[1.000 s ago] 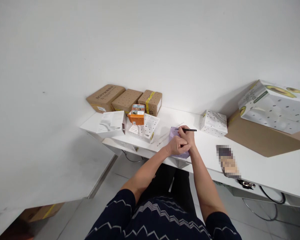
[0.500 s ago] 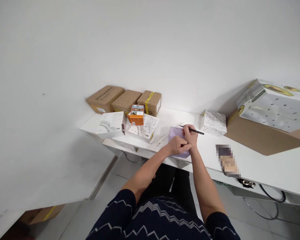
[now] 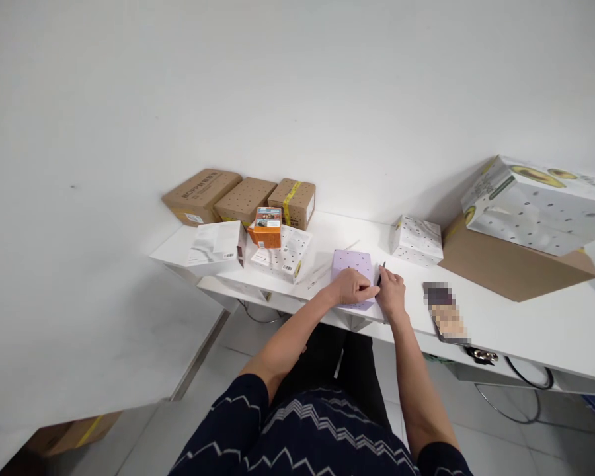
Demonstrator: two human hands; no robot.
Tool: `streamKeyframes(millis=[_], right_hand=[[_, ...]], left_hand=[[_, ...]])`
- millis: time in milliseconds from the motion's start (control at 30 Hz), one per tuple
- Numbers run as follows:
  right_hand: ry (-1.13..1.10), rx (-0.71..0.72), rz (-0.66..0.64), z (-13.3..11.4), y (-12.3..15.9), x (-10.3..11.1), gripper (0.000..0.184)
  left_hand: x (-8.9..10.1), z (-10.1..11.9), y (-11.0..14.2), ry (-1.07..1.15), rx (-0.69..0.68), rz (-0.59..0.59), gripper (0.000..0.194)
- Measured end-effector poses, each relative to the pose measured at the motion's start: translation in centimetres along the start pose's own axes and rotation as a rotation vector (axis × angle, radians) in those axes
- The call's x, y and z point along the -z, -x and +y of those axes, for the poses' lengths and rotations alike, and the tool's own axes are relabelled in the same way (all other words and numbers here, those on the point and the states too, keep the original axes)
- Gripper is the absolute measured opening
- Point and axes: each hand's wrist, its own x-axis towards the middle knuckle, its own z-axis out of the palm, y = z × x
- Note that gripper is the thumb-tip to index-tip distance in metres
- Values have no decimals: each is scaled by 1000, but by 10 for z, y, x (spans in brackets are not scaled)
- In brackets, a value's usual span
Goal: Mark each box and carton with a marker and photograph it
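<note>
A purple box (image 3: 353,262) printed with small dark marks sits close to the table's front edge. My left hand (image 3: 351,287) rests on top of it with the fingers curled in; whatever is under them, if anything, is hidden. Just right of the box, my right hand (image 3: 391,291) is low over the table, closed around a black pen (image 3: 381,270). The pen stands tilted with one end pointing away from me, and its lower part is covered by the fingers.
Brown cartons (image 3: 248,198), white boxes (image 3: 213,244) and an orange box (image 3: 268,228) cluster at the left. Toward the right are a small white box (image 3: 417,241), a pixelated phone-like item (image 3: 446,314) and a large avocado-print carton (image 3: 535,205) against the wall.
My right hand has moved from above the purple box to its right side, and the pen has swung from lying crosswise to pointing away from me. The left hand stays on the box.
</note>
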Motion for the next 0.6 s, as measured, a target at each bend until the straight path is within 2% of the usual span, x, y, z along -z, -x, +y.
streamKeyframes(millis=[100,200,300,400,467,500,533,600], right_hand=[[82,-21,-44,-6,3,-4,51],[46,-9,9,-5,4,-12,51],[-39,27,150,6,6,-17,49],[-67,2,353,24,12,-8,42],[-6,-156,449,39,18,6,40],[36,-268,454,47,22,14,43],[74,-380,426,55,25,23,50],[107,-572,276,70,31,37,63]], left_hand=[[0,0,0,6,-5,-3,48],[0,0,0,-3,2,1,48],[-1,1,-1,-36,32,2,48],[-3,1,-1,-75,54,-6,47],[-4,2,-2,-102,50,-15,47],[-5,2,-2,-117,43,-22,46],[-5,2,-1,-131,32,-28,45],[-6,2,-1,-159,9,-35,42]])
